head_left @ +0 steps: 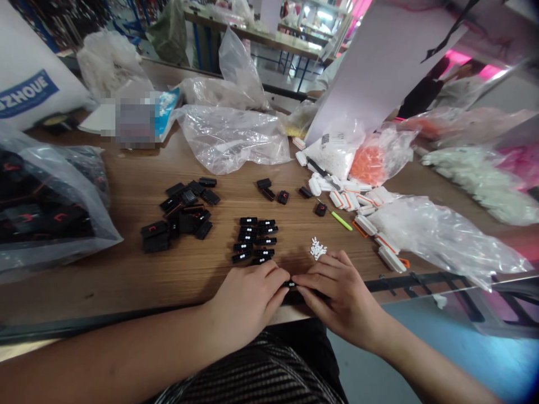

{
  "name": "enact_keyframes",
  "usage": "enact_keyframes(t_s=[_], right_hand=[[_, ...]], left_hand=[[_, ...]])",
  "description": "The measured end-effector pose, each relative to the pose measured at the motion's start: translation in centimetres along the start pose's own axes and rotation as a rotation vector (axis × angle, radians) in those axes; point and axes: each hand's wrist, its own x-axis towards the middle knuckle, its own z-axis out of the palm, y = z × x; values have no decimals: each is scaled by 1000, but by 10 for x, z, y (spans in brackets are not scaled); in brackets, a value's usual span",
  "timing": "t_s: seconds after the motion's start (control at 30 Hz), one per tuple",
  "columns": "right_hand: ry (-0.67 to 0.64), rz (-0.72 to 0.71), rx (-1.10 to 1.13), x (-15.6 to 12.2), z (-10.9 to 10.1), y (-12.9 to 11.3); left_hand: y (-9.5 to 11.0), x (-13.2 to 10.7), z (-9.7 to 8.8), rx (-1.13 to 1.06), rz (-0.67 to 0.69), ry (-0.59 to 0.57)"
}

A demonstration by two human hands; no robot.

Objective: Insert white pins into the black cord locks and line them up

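Note:
Near the table's front edge, my left hand [252, 300] and my right hand [341, 294] meet with fingertips pinched on one small black plastic connector housing [290, 284]. Two white dots show on its face; the rest hides under my fingers. Just beyond my left hand, several black housings with the same white dots [248, 230] lie in two columns. A small heap of white plug pins [317, 248] lies beyond my right hand. Further left is a loose pile of black housings [185, 207], some with red parts.
A clear bag of black housings [50, 207] stands at the left. At the right are white and orange connectors [345, 196], a yellow-green handled tool [341, 220], and clear bags [438, 230]. A crumpled plastic bag [236, 137] lies at the back, near a white pillar [370, 67].

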Motion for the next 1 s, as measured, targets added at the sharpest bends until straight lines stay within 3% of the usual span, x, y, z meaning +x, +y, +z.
enact_keyframes(t_s=[0.27,0.47,0.63,0.87,1.0], right_hand=[[-9,-60,-95,-4,7,0],[27,-8,-29,-1,4,5],[-68,7,-55,7,-1,11],[60,119,-249,45,-6,52],[26,138,-232,72,-4,60]], left_hand=[[-1,-1,1,-7,-2,0],[-1,-1,1,4,12,12],[0,-3,1,-17,43,42],[4,-9,2,-30,255,156],[1,-8,5,-26,304,161]])
